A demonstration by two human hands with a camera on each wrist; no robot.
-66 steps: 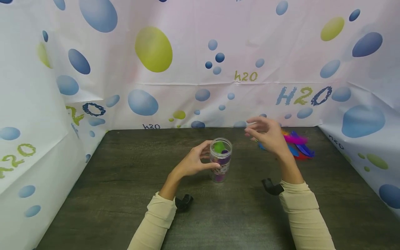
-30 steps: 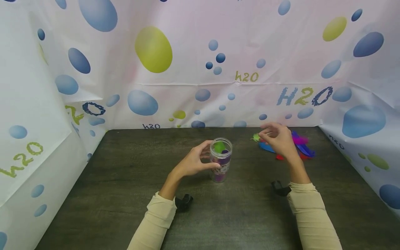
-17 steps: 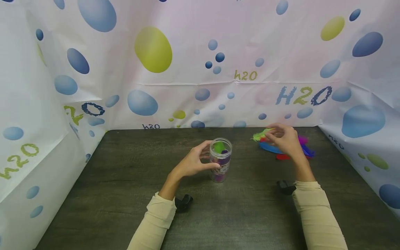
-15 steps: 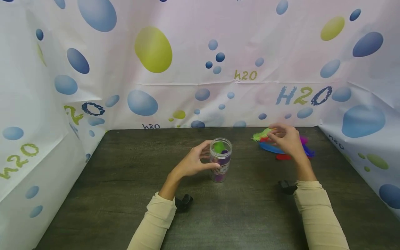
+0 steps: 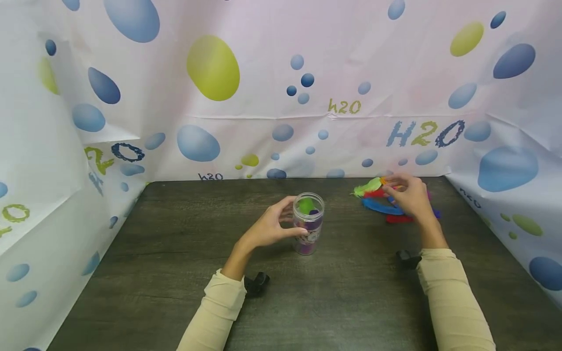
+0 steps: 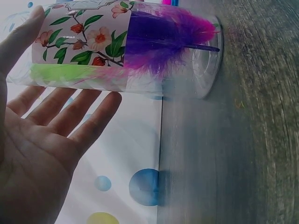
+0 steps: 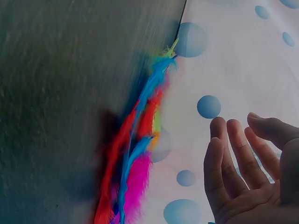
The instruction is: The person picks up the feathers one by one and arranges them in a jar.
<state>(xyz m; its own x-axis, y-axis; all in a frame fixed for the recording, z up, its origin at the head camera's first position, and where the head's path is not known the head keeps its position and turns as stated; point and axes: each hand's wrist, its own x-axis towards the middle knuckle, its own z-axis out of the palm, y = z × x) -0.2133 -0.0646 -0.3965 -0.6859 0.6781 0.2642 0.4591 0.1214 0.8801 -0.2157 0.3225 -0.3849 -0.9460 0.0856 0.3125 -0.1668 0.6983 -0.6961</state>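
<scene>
My left hand [image 5: 270, 225] holds a clear, lidless jar [image 5: 308, 234] standing upright on the table, thumb on the near side and fingers on the far side. A label with flowers [image 6: 93, 37] wraps the jar. Inside, a purple feather with pink fluff [image 6: 156, 39] and a bright green one [image 6: 65, 72] show through the wall. Over a pile of loose feathers at the back right hovers my right hand [image 5: 408, 195], fingers loosely bent and nothing between them. Of the pile I see a green feather [image 5: 368, 187], a blue feather [image 5: 380, 206], a red feather [image 7: 114, 163] and a magenta feather [image 7: 138, 182].
The dark wooden table [image 5: 184, 263] ends at a white curtain with blue and green spots [image 5: 246, 97], which also hangs along both sides. Black wrist mounts [image 5: 256, 284] sit below each sleeve cuff.
My right hand has shifted right across the feather pile, uncovering the green, blue and red feathers at its left. The left hand and jar stay in place.
</scene>
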